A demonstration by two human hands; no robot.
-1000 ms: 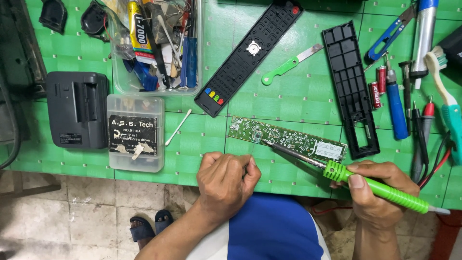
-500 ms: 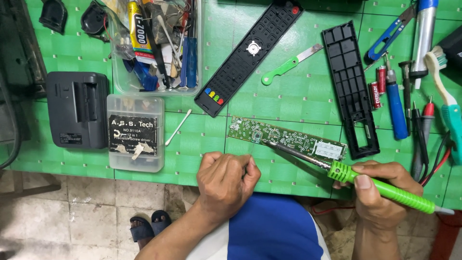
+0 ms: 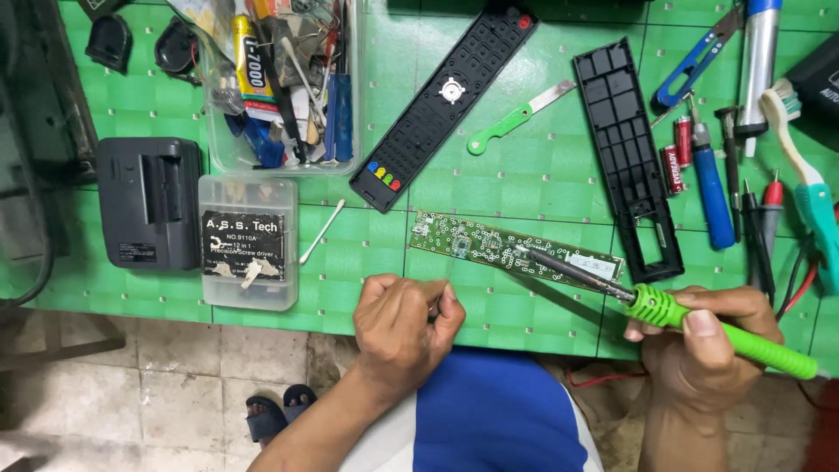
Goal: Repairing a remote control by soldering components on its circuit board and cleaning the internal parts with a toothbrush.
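Observation:
A long green circuit board (image 3: 489, 245) lies flat on the green checked table (image 3: 524, 175). My right hand (image 3: 708, 350) grips a soldering iron with a bright green handle (image 3: 699, 322); its dark tip rests on the board's right half. My left hand (image 3: 406, 328) sits curled at the table's front edge just left of the board, fingers pinched together; what it pinches is too small to make out. Above the board lie the remote's black front shell with coloured buttons (image 3: 446, 105) and its black back shell (image 3: 625, 157).
A clear tub of tools and glue (image 3: 280, 87), a small clear screwdriver case (image 3: 247, 243), a black box (image 3: 149, 203), a cotton swab (image 3: 322, 232), a green-handled pry tool (image 3: 516, 118). At right: batteries, blue screwdriver (image 3: 712, 188), toothbrush (image 3: 804, 183), pliers, wires.
The soldering iron's tip has slid slightly right along the board and my right hand shifted a little with it. My left hand has stayed put.

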